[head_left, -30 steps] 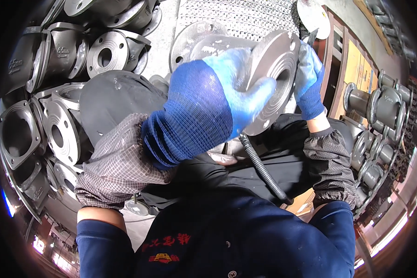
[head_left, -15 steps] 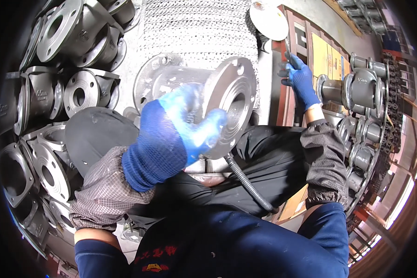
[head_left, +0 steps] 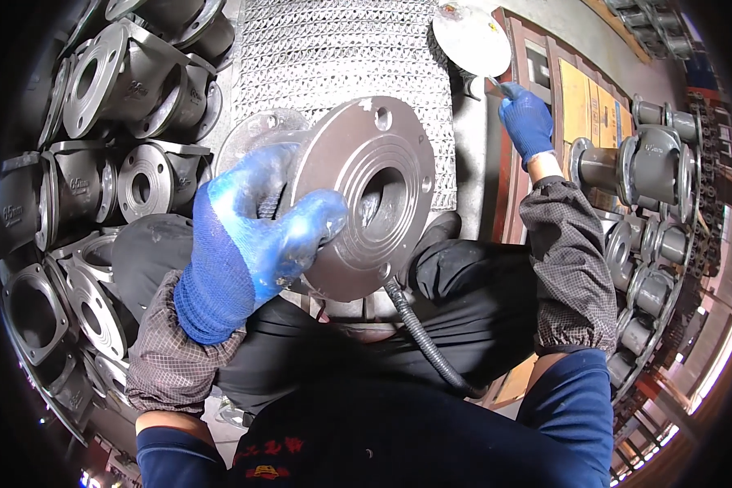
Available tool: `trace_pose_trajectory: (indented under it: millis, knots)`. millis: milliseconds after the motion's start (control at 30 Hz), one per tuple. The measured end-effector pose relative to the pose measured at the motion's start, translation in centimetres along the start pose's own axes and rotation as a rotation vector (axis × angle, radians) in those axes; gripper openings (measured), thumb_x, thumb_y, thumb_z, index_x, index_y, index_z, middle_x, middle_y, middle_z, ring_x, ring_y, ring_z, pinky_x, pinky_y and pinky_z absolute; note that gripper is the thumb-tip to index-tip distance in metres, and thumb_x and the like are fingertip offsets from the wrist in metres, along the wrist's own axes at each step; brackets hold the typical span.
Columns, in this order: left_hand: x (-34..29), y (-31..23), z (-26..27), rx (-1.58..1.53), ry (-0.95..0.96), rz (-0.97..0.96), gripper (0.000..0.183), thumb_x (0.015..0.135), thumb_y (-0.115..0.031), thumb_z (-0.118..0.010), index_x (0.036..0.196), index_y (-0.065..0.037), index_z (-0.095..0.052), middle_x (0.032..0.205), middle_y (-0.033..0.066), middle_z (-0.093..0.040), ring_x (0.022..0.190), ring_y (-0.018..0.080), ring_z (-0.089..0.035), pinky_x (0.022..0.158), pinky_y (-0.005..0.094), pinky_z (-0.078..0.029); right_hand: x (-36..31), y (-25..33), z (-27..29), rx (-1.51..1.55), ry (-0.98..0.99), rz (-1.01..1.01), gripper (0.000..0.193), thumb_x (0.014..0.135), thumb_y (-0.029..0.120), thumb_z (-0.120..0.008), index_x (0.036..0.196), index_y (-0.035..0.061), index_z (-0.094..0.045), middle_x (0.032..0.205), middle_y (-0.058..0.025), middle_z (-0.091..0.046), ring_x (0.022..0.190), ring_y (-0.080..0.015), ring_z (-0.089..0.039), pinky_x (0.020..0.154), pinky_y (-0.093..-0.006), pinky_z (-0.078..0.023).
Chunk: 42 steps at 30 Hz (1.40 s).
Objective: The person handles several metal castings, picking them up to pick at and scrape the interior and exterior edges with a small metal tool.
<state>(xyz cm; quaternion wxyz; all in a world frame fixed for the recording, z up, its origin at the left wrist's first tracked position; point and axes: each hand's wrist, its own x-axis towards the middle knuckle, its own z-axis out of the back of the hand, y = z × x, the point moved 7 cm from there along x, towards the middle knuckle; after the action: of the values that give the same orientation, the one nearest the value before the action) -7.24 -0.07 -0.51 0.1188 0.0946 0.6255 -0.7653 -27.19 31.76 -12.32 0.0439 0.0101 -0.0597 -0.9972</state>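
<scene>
My left hand (head_left: pixel 256 220), in a blue coated glove, grips the near flange of a grey flanged pipe fitting (head_left: pixel 374 195). Its thumb lies over the flange face while the other fingers go behind the rim. Concentric rings surround the central bore, and the fitting's far flange (head_left: pixel 256 134) is partly covered. Out to the right, my gloved right hand (head_left: pixel 529 118) is closed around a thin, narrow tool (head_left: pixel 494 84), mostly hidden by the fingers. The tool's tip points toward a white round disc (head_left: pixel 472 39) with small coloured smears on it.
Grey flanged castings (head_left: pixel 77 183) are stacked at the left. More fittings (head_left: pixel 651 167) stand in rows at the right, beside a yellow-brown carton (head_left: pixel 586 102) and a red-brown frame (head_left: pixel 529 41). A textured mat (head_left: pixel 342 49) lies ahead. A corrugated hose (head_left: pixel 427 346) crosses between my legs.
The fitting's near flange has turned to face me more and shifted left, with my left hand now gripping its rim. My right hand has moved slightly, staying near the white disc.
</scene>
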Motion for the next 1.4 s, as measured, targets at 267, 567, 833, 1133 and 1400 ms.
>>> trace_pose_trajectory:
  millis: [267,567,833,1133,1400]
  knots:
    - [0.5,-1.0,0.0,0.025,-0.074,-0.036,0.037,0.076,-0.013,-0.068,0.107,0.005,-0.059,0.069,0.0028,-0.060,0.055,0.0041,-0.049,0.050,0.0207,-0.043,0.6,-0.1,-0.5,0.001,-0.012,0.030,0.029,0.082,0.020,-0.049,0.104,0.0128,-0.066,0.091,-0.0164,-0.066,0.082,-0.0304,-0.065,0.077,-0.0382,-0.051]
    - [1.1,-0.2,-0.1,-0.028,-0.080,-0.165,0.027,0.077,-0.016,-0.068,0.092,0.005,-0.063,0.066,0.0049,-0.062,0.053,0.0070,-0.054,0.051,0.0226,-0.047,0.6,-1.3,-2.8,0.890,0.470,-0.191,0.034,0.080,0.013,-0.058,0.112,0.0016,-0.061,0.077,-0.0065,-0.068,0.064,-0.0108,-0.064,0.051,-0.0225,-0.048]
    - [1.0,0.6,-0.5,0.047,0.009,-0.006,0.027,0.078,-0.016,-0.067,0.095,0.005,-0.063,0.068,0.0038,-0.061,0.057,0.0062,-0.056,0.052,0.0219,-0.046,-10.1,9.5,13.1,0.676,0.308,0.313,0.040,0.084,-0.003,-0.043,0.119,0.0070,-0.060,0.088,-0.0047,-0.067,0.065,-0.0082,-0.058,0.060,-0.0198,-0.049]
    - [0.3,-0.8,-1.3,0.434,-0.013,-0.263,0.034,0.075,-0.031,-0.068,0.081,0.002,-0.062,0.055,0.0047,-0.051,0.049,0.0102,-0.049,0.047,0.0269,-0.042,-18.1,17.6,13.7,-0.317,0.182,0.775,0.020,0.075,0.008,-0.054,0.091,0.0120,-0.065,0.077,-0.0089,-0.060,0.071,-0.0254,-0.061,0.056,-0.0378,-0.049]
    - [-0.2,0.0,-2.4,0.347,-0.013,-0.283,0.047,0.074,-0.035,-0.066,0.099,0.005,-0.062,0.071,0.0170,-0.064,0.064,0.0198,-0.065,0.059,0.0309,-0.052,-19.2,19.2,12.2,-0.608,0.186,0.821,0.018,0.077,0.009,-0.057,0.093,0.0105,-0.064,0.076,-0.0076,-0.058,0.069,-0.0240,-0.060,0.055,-0.0384,-0.047]
